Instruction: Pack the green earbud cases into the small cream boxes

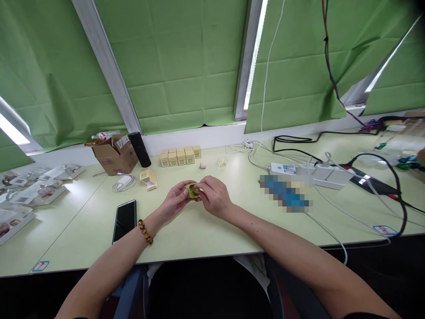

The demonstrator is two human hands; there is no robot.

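My left hand (176,200) is closed around a small yellow-green pouch (192,191), which looks hollow on top. The fingertips of my right hand (214,195) are pinched together at its opening; whatever lies between them is hidden. Beyond my hands, a short pale pinkish cylinder (202,165) rests on the table, with a small clear plastic piece (222,163) bearing a yellow spot to its right. An opened kraft-paper box (148,179) with a green label lies to the left of my hands. Behind stands a row of several similar small boxes (180,157).
Left on the table (212,239) are a phone (125,220), a white charger with cable (124,180), a cardboard carton (115,155), a black cylinder (140,149) and several clear-topped packages (46,191). Power strips (327,176) and tangled cables spread over the right side.
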